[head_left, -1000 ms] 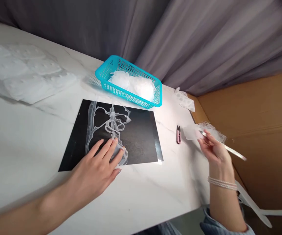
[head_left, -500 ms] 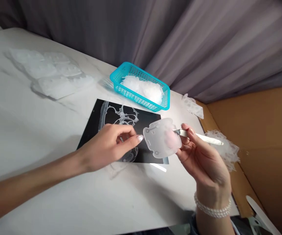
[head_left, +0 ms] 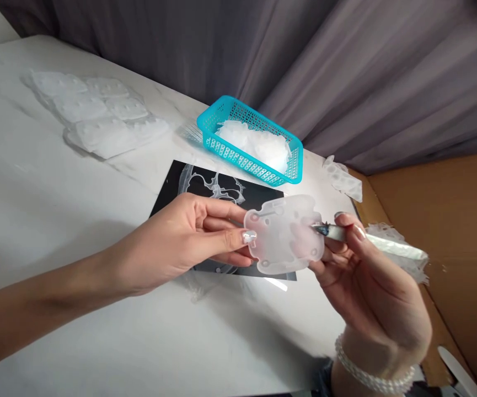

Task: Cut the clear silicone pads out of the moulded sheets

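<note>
My left hand (head_left: 205,237) pinches the left edge of a frosted, translucent silicone mould-like piece (head_left: 282,242), its thumb on the front face. The piece has a wavy outline, small holes and raised rings. My right hand (head_left: 366,275) supports the same piece from behind at its right edge; its fingers show pink through the material. Between the thumb and index finger of that hand is a slim tool with a pearly white handle (head_left: 391,246) and a dark metal tip, which points left over the piece. Whether the tip touches the surface I cannot tell.
Under my hands lies a black mat (head_left: 164,190) bearing a clear cut-out frame (head_left: 215,190). Behind it stands a turquoise basket (head_left: 250,162) with white translucent pieces. Similar sheets (head_left: 97,116) lie at left, scraps (head_left: 343,177) at right. A cardboard box (head_left: 449,215) borders the right.
My left hand has moved right and closed on the silicone piece's left edge; before, it was just apart from it. The piece and tool appear slightly farther right, and the whole view has shifted.
</note>
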Action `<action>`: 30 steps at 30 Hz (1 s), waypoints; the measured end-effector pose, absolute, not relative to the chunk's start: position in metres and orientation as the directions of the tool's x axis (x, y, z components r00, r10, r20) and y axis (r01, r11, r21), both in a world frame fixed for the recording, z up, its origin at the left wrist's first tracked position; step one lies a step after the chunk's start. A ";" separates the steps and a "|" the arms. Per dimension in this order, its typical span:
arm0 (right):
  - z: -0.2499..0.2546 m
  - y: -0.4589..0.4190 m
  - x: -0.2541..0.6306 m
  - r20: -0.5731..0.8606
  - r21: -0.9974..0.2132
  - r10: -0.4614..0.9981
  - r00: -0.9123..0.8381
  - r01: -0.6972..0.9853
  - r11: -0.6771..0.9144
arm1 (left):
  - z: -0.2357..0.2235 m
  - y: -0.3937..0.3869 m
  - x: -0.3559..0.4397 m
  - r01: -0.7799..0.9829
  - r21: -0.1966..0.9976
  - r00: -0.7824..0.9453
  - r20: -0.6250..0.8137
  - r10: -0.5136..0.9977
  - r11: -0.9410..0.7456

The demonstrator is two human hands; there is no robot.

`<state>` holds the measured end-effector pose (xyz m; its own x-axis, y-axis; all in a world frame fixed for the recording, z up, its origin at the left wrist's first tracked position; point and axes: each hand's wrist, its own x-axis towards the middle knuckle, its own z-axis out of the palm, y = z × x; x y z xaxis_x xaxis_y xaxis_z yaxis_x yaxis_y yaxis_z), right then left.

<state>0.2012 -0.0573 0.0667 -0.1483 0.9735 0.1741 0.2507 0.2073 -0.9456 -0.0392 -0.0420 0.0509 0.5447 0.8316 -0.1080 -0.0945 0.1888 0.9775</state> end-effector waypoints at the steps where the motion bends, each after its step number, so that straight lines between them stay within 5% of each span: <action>1: 0.066 -0.057 0.202 0.169 -0.949 0.977 -0.132 0.246 0.198 | 0.050 -0.042 -0.039 -0.099 0.978 0.545 -0.104 0.832 0.186; 19: 0.067 -0.048 0.199 0.060 -0.995 0.992 -0.109 0.078 0.068 | 0.040 -0.033 -0.042 -0.099 0.958 0.519 -0.181 0.835 0.270; 24: 0.060 0.021 0.211 0.340 -0.932 0.938 0.071 0.160 0.326 | 0.026 -0.023 -0.049 0.230 0.972 0.391 -0.045 0.919 -0.050; 27: 0.048 0.079 0.204 0.521 -0.773 0.848 0.096 0.476 0.420 | 0.017 -0.019 -0.051 0.501 0.796 0.438 0.106 0.892 -0.341; 30: 0.038 0.114 0.190 0.427 -0.687 0.895 -0.132 0.596 0.416 | 0.007 -0.017 -0.054 0.592 0.607 0.568 0.153 0.809 -0.530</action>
